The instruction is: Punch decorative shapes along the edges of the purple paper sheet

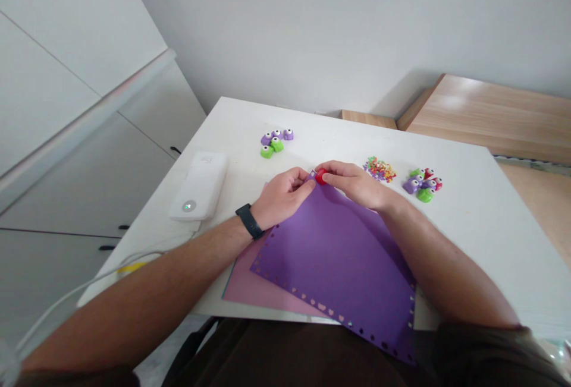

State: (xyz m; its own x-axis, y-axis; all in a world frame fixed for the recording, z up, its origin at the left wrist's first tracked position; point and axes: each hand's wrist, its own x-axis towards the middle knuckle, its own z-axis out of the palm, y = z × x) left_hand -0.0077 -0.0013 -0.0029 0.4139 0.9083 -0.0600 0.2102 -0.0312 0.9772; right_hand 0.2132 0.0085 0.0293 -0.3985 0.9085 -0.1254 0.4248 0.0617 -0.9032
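A purple sheet of paper (pixel 330 250) with small shaped holes along its edges lies tilted across the front of the table. My left hand (pixel 285 194) pinches its far corner between thumb and fingers. At that same corner, my right hand (pixel 350 182) grips a small red craft punch (pixel 320 176), which sits at the sheet's edge. The punch is partly covered by my fingers. Beneath the purple sheet lies a pink sheet (pixel 263 277), showing at the left and front.
Purple and green craft punches (pixel 276 140) stand at the back; more mixed punches (pixel 423 185) sit to the right. Colourful paper cut-outs (pixel 380 169) are heaped between. On the left lies a white power bank (pixel 200 188) with a cable (pixel 147 252). A wooden unit (pixel 495 113) stands behind right.
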